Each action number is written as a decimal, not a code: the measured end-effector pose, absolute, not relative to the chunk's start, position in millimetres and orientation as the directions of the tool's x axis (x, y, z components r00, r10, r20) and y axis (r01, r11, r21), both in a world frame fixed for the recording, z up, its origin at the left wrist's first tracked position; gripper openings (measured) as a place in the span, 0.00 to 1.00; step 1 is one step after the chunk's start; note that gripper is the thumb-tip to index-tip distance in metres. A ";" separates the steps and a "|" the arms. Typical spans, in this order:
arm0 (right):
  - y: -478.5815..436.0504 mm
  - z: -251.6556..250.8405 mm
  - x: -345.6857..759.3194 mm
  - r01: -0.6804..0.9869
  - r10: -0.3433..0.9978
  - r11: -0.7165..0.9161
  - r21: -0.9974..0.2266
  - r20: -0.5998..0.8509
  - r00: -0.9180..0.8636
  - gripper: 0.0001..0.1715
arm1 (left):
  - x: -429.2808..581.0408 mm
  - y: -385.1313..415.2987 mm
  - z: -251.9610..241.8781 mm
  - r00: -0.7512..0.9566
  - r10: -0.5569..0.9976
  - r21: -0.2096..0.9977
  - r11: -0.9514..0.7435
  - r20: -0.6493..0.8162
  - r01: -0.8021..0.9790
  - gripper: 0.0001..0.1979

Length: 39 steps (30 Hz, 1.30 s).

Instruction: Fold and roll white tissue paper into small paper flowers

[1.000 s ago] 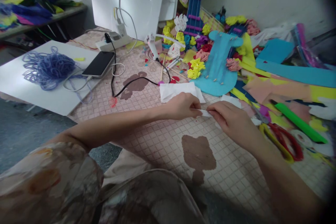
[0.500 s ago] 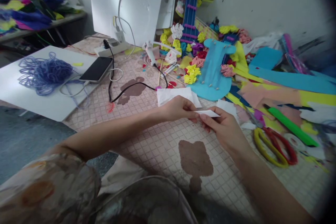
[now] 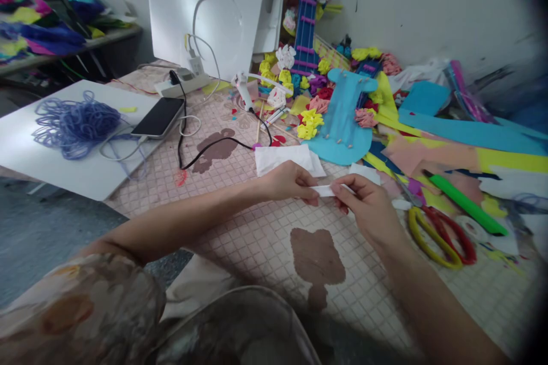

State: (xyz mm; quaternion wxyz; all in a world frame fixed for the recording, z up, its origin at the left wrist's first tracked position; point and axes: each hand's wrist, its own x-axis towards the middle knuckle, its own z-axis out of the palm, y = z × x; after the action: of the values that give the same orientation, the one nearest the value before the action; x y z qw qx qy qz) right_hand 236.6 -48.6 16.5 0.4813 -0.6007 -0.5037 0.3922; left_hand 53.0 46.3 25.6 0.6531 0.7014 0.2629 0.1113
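Observation:
Both of my hands meet over the pink checked cloth point(image 3: 265, 239). My left hand point(image 3: 287, 181) and my right hand point(image 3: 367, 208) each pinch one end of a small white paper strip point(image 3: 324, 190), held a little above the cloth. Fingers of both hands are closed on it. Just beyond my left hand lies a larger white paper piece point(image 3: 282, 158). Another white scrap point(image 3: 363, 172) lies behind my right hand.
Red and yellow scissors point(image 3: 440, 230) and a green marker point(image 3: 464, 202) lie to the right. A blue foam guitar shape point(image 3: 342, 120), paper flowers point(image 3: 311, 121) and coloured foam sheets crowd the back right. A glue gun point(image 3: 244, 88), black cable, phone point(image 3: 158, 116) and purple cord point(image 3: 77, 121) sit left.
Both hands have drawn slightly closer together on the strip, which now looks narrower, as if folded or rolled. The view has tilted up a little.

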 end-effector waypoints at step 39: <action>-87.5 51.8 354.4 0.532 0.730 0.000 -0.847 0.363 0.579 0.12 | 88.4 57.5 39.9 0.822 0.532 0.976 0.177 -0.204 0.127 0.06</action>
State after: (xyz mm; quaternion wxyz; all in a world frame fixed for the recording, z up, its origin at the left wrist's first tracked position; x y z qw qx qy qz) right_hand 354.4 -87.5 51.8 0.5455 -0.7014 -0.4496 0.0906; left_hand 88.4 57.5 39.9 0.7207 0.6258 0.2632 0.1403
